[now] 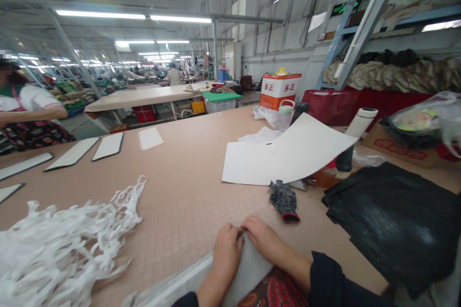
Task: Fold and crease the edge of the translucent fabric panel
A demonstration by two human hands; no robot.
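My left hand (226,252) and my right hand (262,237) meet at the near table edge, fingertips pinching the top corner of a pale grey fabric sheet (247,268). The sheet hangs over the edge of the tan gridded cutting table (187,211) toward my lap. A dark work glove with a red cuff (284,200) lies just beyond my right hand. To the left lies a heap of white fabric strips (61,249). Large curling white sheets (288,158) lie farther ahead.
A black cloth (389,220) lies at the right. Black-edged white panels (74,153) lie along the far left. A co-worker (29,105) stands beyond them. A white flask (362,122), a plastic bag (418,124) and a white-and-orange container (280,91) stand along the table's far right.
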